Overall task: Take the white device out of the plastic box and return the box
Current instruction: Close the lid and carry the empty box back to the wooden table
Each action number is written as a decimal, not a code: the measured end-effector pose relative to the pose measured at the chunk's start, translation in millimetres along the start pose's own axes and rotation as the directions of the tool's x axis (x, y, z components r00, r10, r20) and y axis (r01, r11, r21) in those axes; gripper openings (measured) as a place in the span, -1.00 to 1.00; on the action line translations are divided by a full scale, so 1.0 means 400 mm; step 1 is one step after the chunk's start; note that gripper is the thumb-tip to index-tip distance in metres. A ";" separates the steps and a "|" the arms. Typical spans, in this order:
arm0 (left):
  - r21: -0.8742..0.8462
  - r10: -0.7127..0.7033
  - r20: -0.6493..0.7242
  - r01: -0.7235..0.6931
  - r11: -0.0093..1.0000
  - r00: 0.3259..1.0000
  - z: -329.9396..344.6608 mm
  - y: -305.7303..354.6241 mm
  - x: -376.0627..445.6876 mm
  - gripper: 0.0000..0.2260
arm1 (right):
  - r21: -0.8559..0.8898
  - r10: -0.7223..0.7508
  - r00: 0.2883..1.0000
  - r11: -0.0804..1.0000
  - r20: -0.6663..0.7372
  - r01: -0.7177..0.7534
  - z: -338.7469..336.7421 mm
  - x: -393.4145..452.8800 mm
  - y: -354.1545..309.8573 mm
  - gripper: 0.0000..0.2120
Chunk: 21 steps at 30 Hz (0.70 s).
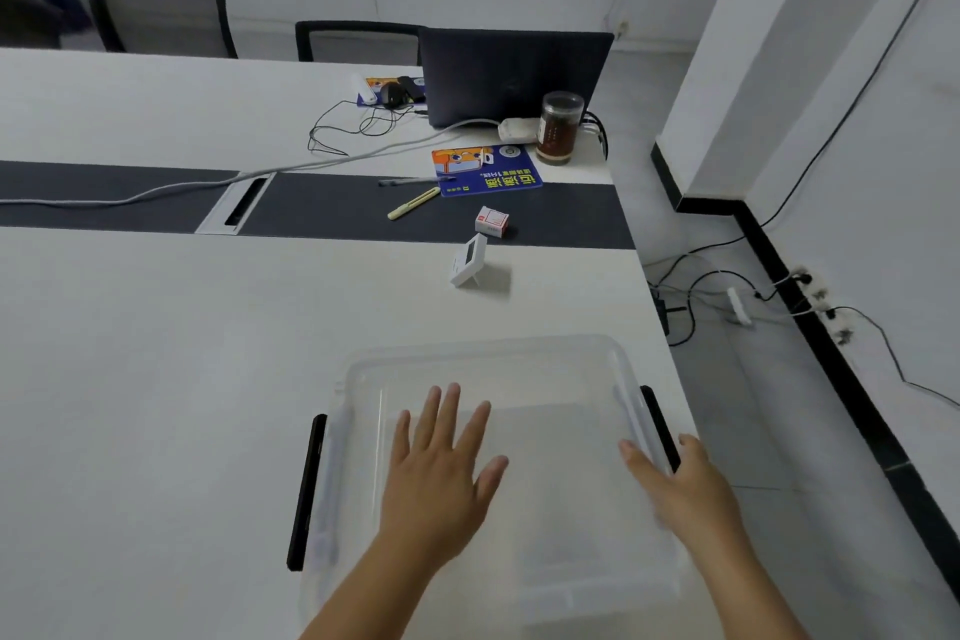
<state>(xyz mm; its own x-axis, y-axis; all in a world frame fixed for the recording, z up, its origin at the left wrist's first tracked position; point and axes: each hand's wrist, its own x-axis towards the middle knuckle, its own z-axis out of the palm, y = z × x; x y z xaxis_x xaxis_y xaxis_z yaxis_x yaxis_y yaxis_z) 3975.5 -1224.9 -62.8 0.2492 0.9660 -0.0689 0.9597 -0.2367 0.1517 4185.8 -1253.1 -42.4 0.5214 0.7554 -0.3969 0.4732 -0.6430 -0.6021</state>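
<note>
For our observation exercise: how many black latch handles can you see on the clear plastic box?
2. One black latch handle runs along the plastic box's left side; the other is on its right side, beside the right hand. None appears hidden.

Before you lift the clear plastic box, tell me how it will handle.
The plastic box looks empty, the white device already standing out on the table, so it is probably light for its size. Its thin clear walls may flex if squeezed. The smooth plastic could slip; the black side handles likely give the hands a surer hold.
</note>
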 end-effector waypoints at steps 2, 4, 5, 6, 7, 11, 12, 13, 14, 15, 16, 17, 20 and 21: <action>-0.001 0.013 0.007 -0.013 1.000 1.000 0.008 -0.003 -0.001 -0.43 | -0.085 -0.026 0.994 0.996 -0.110 0.017 0.000 -0.008 -0.002 -0.36; 0.000 0.024 -0.040 -0.025 1.000 0.999 0.008 -0.005 -0.001 -0.43 | -0.191 -0.112 0.977 0.979 -0.182 0.076 0.005 -0.015 0.005 -0.50; -0.002 0.024 -0.047 -0.024 1.000 0.999 0.010 -0.006 -0.001 -0.43 | -0.220 -0.148 0.970 0.970 -0.193 0.105 0.008 -0.018 0.008 -0.55; 0.000 0.022 -0.038 -0.022 1.000 0.999 0.007 -0.005 -0.001 -0.43 | -0.227 -0.171 0.965 0.966 -0.199 0.125 0.011 -0.020 0.011 -0.58; 0.002 0.017 -0.013 -0.017 1.000 1.000 0.006 -0.005 -0.002 -0.43 | -0.219 -0.181 0.964 0.966 -0.197 0.136 0.013 -0.020 0.012 -0.59; -0.010 0.009 -0.014 -0.009 1.000 1.000 0.015 -0.006 -0.003 -0.48 | -0.205 -0.201 0.968 0.964 -0.153 0.168 0.013 -0.017 0.009 -0.55; -0.024 0.009 -0.021 -0.009 1.000 1.000 0.016 -0.008 -0.003 -0.49 | -0.214 -0.213 0.965 0.960 -0.151 0.179 0.013 -0.017 0.009 -0.53; -0.034 0.010 -0.026 -0.011 0.999 1.000 0.019 -0.008 -0.003 -0.50 | -0.223 -0.222 0.963 0.957 -0.154 0.185 0.013 -0.019 0.010 -0.52; -0.042 0.010 -0.025 -0.011 0.999 1.000 0.021 -0.008 -0.002 -0.50 | -0.230 -0.226 0.962 0.955 -0.154 0.188 0.012 -0.020 0.010 -0.52; -0.046 0.009 -0.035 -0.011 0.999 0.999 0.023 -0.007 -0.002 -0.51 | -0.237 -0.230 0.961 0.953 -0.153 0.190 0.010 -0.021 0.010 -0.52; -0.048 0.008 -0.049 -0.011 0.999 0.999 0.025 -0.005 -0.002 -0.52 | -0.246 -0.233 0.961 0.950 -0.150 0.192 0.008 -0.022 0.009 -0.52; -0.046 0.008 -0.069 -0.012 0.999 0.998 0.027 -0.004 -0.002 -0.53 | -0.256 -0.240 0.960 0.946 -0.145 0.198 0.006 -0.023 0.007 -0.53; -0.041 0.005 -0.140 -0.011 0.999 0.990 0.037 0.000 0.003 -0.55 | -0.286 -0.261 0.955 0.934 -0.141 0.213 0.007 -0.024 0.005 -0.55; -0.036 0.005 -0.153 -0.010 0.999 0.988 0.041 0.002 0.004 -0.56 | -0.292 -0.266 0.953 0.932 -0.145 0.216 0.008 -0.023 0.006 -0.54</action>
<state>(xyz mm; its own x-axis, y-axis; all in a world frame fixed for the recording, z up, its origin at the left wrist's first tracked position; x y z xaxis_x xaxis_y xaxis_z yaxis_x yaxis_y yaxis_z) 3978.7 -1225.3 -79.0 0.2308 0.9694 0.0839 0.9516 -0.2428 0.1882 4180.0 -1261.2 -42.5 0.4738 0.8728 -0.1172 0.7611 -0.4728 -0.4441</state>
